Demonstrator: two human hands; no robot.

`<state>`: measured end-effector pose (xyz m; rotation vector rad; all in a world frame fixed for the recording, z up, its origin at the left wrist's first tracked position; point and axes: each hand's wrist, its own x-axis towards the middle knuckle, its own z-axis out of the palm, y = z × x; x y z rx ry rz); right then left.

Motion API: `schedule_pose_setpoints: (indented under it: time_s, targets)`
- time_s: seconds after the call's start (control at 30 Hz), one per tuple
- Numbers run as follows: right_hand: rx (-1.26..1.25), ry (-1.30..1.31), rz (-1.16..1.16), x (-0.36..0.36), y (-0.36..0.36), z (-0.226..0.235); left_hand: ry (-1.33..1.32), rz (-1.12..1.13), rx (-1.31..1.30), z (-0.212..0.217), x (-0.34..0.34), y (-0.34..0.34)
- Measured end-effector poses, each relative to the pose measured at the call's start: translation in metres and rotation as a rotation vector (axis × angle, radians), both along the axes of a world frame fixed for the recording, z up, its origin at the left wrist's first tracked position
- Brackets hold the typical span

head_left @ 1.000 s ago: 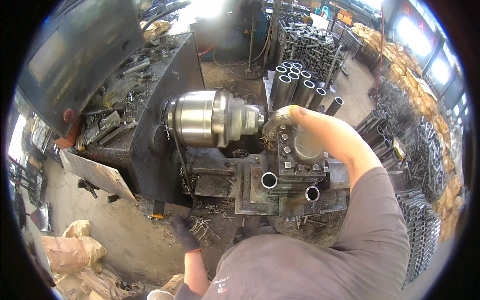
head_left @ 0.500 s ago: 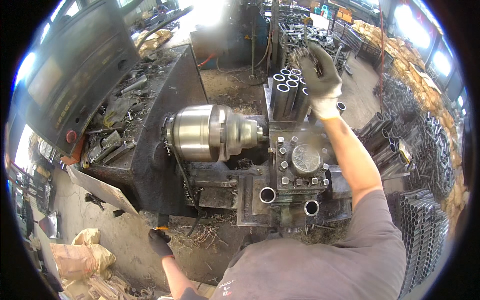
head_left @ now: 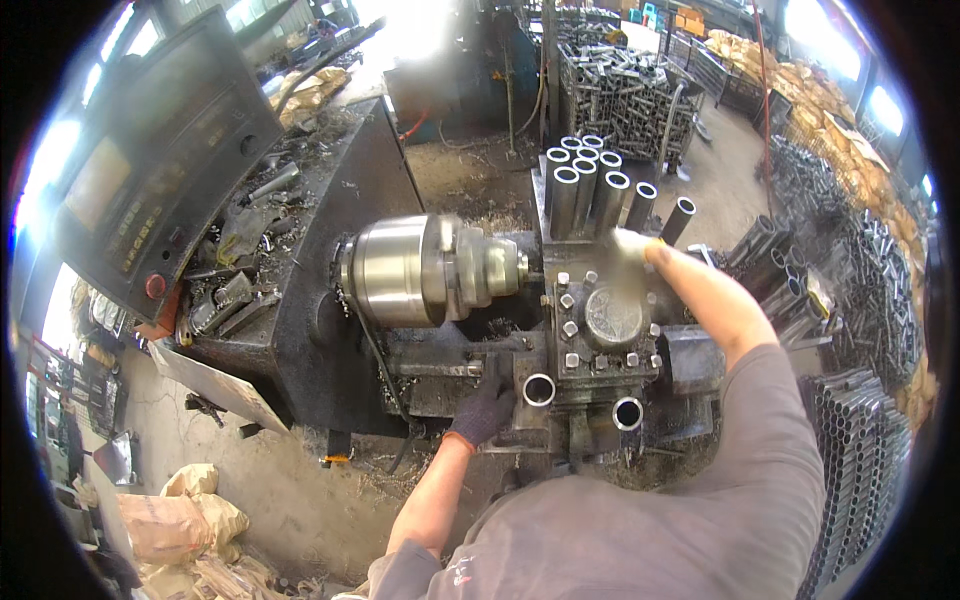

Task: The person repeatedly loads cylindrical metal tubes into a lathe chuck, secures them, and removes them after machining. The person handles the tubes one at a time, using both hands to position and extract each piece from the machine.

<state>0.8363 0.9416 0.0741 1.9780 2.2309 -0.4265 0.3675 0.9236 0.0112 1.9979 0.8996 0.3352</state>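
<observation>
My left hand [head_left: 485,412], in a dark glove with an orange cuff, is low over the lathe carriage, beside the left upright steel tube [head_left: 538,390]. Its fingers appear stretched forward against the dark metal, with no held thing visible. My right hand [head_left: 630,262] is a pale blur above the round-topped tool post [head_left: 612,318]; its fingers are smeared by motion. Left of the post, the bright chuck [head_left: 400,268] has blurred jaws facing a short workpiece end [head_left: 522,263]. A cluster of upright steel tubes [head_left: 590,190] stands just beyond my right hand.
A second open tube end [head_left: 627,413] is at the carriage's front right. Stacked tubes [head_left: 855,470] fill the lower right, and a bin of metal parts [head_left: 625,105] stands behind. Scraps lie on the headstock [head_left: 330,190]; sacks [head_left: 170,525] sit at lower left.
My left hand has moved right and up from beside the machine's lower front to the carriage. My right hand has come back from the tube cluster toward the tool post.
</observation>
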Motion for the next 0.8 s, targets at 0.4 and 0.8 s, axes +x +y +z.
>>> schedule_pose_setpoints:
  time_s: [0.4, 0.8]
  targets:
    - [0.048, 0.285, -0.062, -0.052, 0.025, 0.059, -0.221, 0.053, 0.525, 0.088, -0.001, -0.001]
    - [-0.591, 0.341, -0.015, -0.085, 0.092, 0.041, -0.062, -0.124, 1.221, 0.088, 0.131, 0.086]
